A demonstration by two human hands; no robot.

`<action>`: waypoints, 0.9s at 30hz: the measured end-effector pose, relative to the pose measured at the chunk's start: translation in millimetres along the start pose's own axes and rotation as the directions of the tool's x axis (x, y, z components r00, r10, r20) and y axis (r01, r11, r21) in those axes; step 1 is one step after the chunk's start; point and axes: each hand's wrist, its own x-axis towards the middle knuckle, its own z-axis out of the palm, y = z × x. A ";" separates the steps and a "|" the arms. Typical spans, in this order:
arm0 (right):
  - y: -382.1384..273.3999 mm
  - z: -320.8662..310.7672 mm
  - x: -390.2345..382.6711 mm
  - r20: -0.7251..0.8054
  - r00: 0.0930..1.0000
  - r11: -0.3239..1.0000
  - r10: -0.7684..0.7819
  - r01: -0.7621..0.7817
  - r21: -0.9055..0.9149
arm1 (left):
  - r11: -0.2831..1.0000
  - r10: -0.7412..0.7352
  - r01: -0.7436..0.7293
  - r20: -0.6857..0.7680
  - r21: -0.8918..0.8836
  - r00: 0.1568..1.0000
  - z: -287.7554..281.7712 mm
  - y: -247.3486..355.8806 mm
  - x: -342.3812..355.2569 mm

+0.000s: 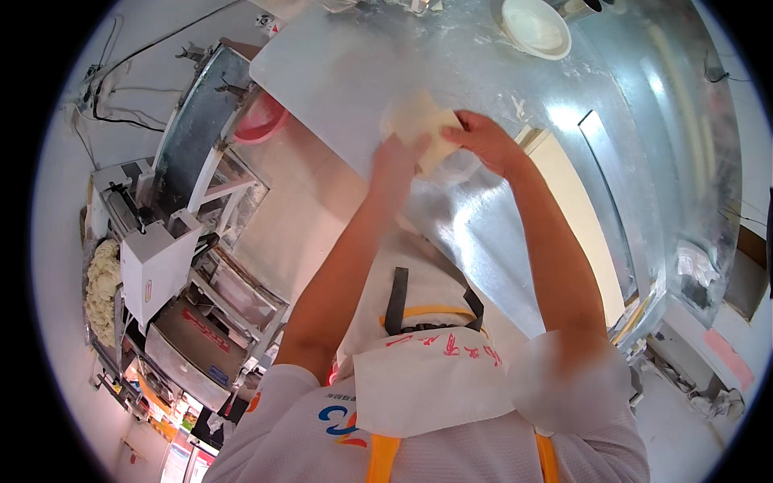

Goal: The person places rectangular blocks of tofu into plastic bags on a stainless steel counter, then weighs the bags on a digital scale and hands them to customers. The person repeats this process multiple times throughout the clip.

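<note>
Over the steel worktable (pixel 338 88), a pale yellow bundle of dough sheets (pixel 435 133) is held between my two hands. Its outline is smeared, so how many layers it has is unclear. My right hand (pixel 485 143) is closed on its right edge, thumb and fingers pinching it. At the near left side my left hand (pixel 396 165) grips it; motion blurs that hand, but its thumb seems to lie on the dough. To the right of my right hand, a long, wide strip of pale dough (pixel 572 209) lies along the table.
A white bowl (pixel 537 30) with whitish contents stands at the far right. Beyond the dough strip lies a long metal bar (pixel 608 189). Past the table's left edge are a pink basin (pixel 262 121) and a white machine (pixel 157 266). Flour and dough scraps dust the tabletop.
</note>
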 end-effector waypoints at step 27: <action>60.2 58.8 -30.7 -0.705 0.582 0.819 -0.405 -0.111 -0.562 | 0.228 0.265 -0.075 0.012 0.971 0.964 -20.9 -4.3 15.7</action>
